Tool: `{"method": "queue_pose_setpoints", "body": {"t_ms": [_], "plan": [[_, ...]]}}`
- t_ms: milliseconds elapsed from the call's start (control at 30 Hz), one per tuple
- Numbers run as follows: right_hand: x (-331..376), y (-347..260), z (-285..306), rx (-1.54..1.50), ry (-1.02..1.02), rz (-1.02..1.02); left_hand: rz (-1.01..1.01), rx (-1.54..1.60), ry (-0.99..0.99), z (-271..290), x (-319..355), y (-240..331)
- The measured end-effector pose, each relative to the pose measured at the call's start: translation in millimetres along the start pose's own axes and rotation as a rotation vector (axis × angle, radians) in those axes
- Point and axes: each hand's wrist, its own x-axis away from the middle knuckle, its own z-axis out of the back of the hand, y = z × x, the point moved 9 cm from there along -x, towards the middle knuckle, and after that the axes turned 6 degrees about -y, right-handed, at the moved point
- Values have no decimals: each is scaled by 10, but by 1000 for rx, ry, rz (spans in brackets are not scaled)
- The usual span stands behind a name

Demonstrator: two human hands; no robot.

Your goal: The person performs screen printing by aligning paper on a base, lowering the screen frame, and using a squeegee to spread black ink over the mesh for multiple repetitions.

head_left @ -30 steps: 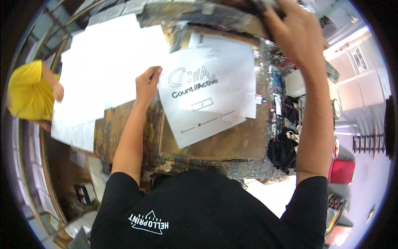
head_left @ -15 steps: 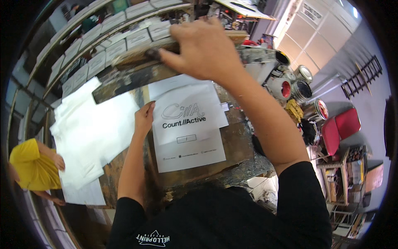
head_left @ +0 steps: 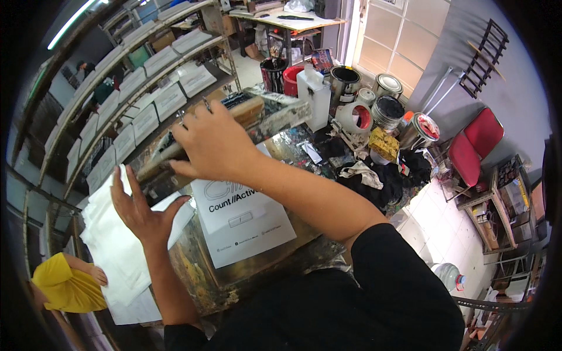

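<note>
My right hand [head_left: 215, 143] reaches across the table, its fingers bent over a paint-stained wooden bar [head_left: 248, 111]. The bar's far side is partly hidden by the hand. My left hand [head_left: 140, 213] is open, fingers and thumb spread, above the edge of a pile of white sheets or cloth [head_left: 117, 245]. I cannot make out the pile's material. Below my right forearm lies a white printed sheet [head_left: 249, 243] with black lettering and a small box outline. It rests flat on a dark, stained board [head_left: 193, 263], its top covered by my right hand and forearm.
Racks [head_left: 140, 73] with white items stand at the far left. Beyond the table are paint cans [head_left: 345, 82], a white jug [head_left: 314, 96], a yellow sponge [head_left: 383, 143] and dark rags [head_left: 380, 187]. A person in a yellow shirt [head_left: 67, 284] stands at the left. A red chair [head_left: 468, 155] is at right.
My left hand has let go of the printed sheet, moved left and spread its fingers. My right hand stays on the wooden bar. The view has turned toward the right.
</note>
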Motion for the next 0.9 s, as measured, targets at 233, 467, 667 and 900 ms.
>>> {"method": "queue_pose_setpoints", "body": {"t_ms": [233,467,667,900], "plan": [[483,-69,-515,-15,-355,22,-12,56,139,-203,667,113],[560,-74,-708,-41,-477,44,-8,29,212,-299,984,155],[596,15,-735,-84,-537,-3,-18,-10,235,-321,1095,223],[377,216,-295,-80,-611,-38,7,-12,195,-382,1219,229]]}}
